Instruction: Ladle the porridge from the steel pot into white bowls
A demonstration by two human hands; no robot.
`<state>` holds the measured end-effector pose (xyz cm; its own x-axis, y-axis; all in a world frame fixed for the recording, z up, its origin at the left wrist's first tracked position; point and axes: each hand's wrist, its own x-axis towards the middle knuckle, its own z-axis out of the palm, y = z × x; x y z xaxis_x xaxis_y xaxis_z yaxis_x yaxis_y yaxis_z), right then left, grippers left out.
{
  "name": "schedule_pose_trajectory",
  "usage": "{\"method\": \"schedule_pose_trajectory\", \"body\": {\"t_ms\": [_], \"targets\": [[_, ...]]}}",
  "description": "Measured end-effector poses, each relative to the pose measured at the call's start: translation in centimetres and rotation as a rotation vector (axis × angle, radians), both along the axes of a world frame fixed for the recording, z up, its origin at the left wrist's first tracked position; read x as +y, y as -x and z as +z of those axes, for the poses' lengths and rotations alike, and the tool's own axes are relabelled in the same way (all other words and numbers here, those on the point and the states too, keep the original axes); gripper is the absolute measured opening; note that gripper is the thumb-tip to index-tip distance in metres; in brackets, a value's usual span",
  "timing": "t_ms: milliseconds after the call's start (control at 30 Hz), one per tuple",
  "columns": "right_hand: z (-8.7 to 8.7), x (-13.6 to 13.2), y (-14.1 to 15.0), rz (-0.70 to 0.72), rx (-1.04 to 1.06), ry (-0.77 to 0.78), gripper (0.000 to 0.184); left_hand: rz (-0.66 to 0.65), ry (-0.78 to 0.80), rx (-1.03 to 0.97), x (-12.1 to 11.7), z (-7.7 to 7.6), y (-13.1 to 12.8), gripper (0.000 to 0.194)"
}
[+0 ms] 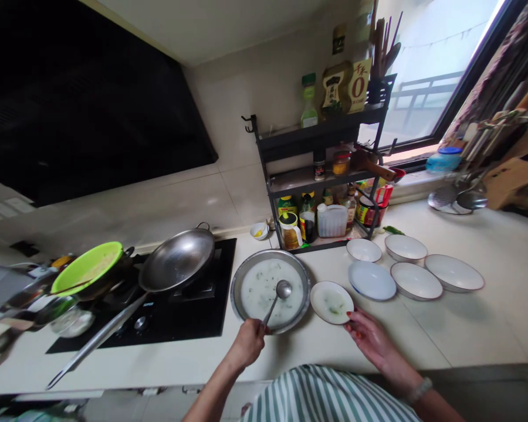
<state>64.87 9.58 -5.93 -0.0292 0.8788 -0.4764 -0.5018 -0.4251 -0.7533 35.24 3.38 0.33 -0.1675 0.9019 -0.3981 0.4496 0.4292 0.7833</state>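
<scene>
My left hand (pixel 249 343) is closed round the handle of a metal ladle (pixel 283 289), whose bowl rests in a wide metal basin (pixel 246 269) of pale soup with green bits. My right hand (pixel 368 340) grips the near rim of a small white bowl (pixel 332 302) that holds a little of the same soup. That bowl stands on the counter just right of the basin.
Several empty white bowls (pixel 416 280) sit to the right. An empty steel wok (pixel 176 260) with a long handle sits on the black hob (pixel 193 308), a green bowl (pixel 87 268) to its left. A black condiment rack (pixel 321 176) stands behind the basin.
</scene>
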Motion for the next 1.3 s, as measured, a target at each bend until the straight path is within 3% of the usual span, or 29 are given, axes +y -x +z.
{"method": "schedule_pose_trajectory", "body": {"t_ms": [100,233,500,833,1133,1300], "targets": [[-0.2,-0.1,-0.1,0.009,-0.014,-0.009,0.024,0.002,0.036,-0.004,0.2,-0.3,-0.3,0.02],[-0.4,-0.1,-0.1,0.001,-0.015,-0.007,0.026,0.024,0.159,-0.157,0.3,0.2,-0.3,0.026],[-0.1,-0.1,-0.2,-0.01,0.041,0.026,0.027,0.154,0.193,-0.456,0.1,1.6,0.8,0.026],[-0.2,-0.1,0.0,-0.011,0.039,0.022,0.025,0.179,0.265,-0.68,0.0,3.6,1.3,0.029],[-0.2,0.0,0.3,-0.012,0.052,0.023,0.025,0.144,0.254,-0.723,-0.5,5.6,0.8,0.034],[-0.4,-0.1,0.4,-0.027,0.063,0.025,0.025,0.044,0.215,-0.659,-0.8,6.7,-0.6,0.039]]}}
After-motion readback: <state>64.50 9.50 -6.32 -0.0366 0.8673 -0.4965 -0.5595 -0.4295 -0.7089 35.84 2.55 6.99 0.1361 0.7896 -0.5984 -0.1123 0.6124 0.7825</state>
